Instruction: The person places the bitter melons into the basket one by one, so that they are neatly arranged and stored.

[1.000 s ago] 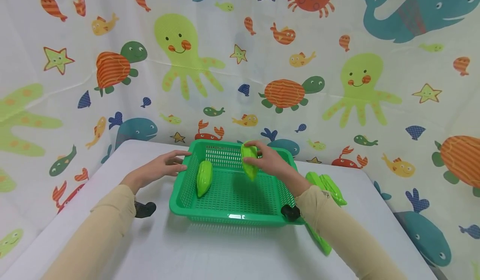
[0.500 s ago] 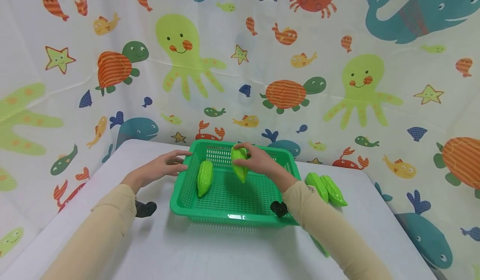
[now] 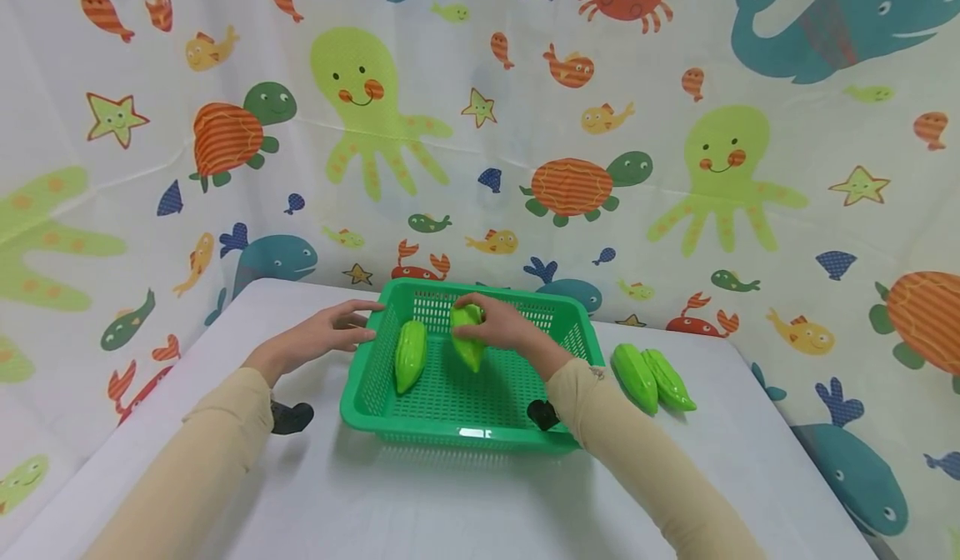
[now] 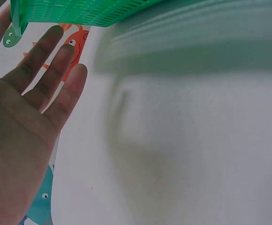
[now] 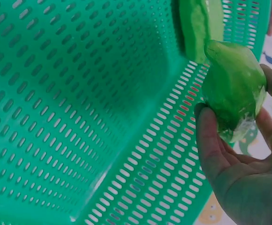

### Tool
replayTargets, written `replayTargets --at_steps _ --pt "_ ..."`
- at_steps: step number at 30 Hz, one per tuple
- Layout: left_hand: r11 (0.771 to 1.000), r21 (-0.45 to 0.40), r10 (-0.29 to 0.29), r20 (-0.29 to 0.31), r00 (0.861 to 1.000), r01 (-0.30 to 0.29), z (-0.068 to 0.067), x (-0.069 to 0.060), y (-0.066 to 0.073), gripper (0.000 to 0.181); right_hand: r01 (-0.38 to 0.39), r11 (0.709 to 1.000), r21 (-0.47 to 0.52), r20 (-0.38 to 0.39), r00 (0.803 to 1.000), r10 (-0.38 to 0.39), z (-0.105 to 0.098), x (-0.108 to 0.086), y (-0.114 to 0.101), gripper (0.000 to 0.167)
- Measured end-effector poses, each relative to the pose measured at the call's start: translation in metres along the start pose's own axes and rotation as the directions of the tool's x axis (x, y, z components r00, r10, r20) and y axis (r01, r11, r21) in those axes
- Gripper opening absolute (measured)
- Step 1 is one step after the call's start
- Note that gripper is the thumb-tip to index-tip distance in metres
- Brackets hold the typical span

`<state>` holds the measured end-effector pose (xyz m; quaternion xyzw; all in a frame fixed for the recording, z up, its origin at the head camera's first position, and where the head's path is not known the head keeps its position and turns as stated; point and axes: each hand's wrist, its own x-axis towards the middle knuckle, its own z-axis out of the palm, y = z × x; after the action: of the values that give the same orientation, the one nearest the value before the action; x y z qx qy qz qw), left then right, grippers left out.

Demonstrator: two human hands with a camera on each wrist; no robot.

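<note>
We judge that the held gourd (image 3: 469, 352) is light and stiff, maybe slippery on its shiny skin, so its thick middle is the best place to grip. The right hand (image 3: 501, 324) pinches it over the green basket (image 3: 420, 428). The left hand (image 3: 326, 332), fingers spread, is at the left rim. Since one second ago, the held gourd came left, nearer to the lying gourd (image 3: 410, 357).

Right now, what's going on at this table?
A person's right hand grips a green vegetable over the green basket; whether it touches the bottom isn't clear. The left hand is at the basket's left edge, holding nothing. Another vegetable lies inside along the left side, and two more vegetables sit side by side on the table, right of the basket.
</note>
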<state>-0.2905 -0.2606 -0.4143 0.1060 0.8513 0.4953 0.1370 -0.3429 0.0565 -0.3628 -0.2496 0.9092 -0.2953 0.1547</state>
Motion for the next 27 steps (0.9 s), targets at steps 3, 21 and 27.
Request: replayTargets --at_steps 3,21,27 --pt "1.000 -0.002 0.002 0.001 1.000 -0.002 -0.001 0.000 -0.001 0.069 0.008 1.000 -0.028 0.016 1.000 -0.007 0.005 0.003 0.000 0.050" --pt "1.000 -0.015 0.008 -0.007 1.000 -0.008 0.001 0.001 -0.002 0.067 0.019 0.997 -0.071 0.092 0.996 -0.013 0.025 0.012 0.005 0.051" --pt "1.000 -0.008 0.018 -0.007 1.000 -0.018 0.001 0.000 -0.001 0.067 0.037 0.996 -0.086 0.127 0.992 -0.026 0.028 0.013 0.005 0.052"
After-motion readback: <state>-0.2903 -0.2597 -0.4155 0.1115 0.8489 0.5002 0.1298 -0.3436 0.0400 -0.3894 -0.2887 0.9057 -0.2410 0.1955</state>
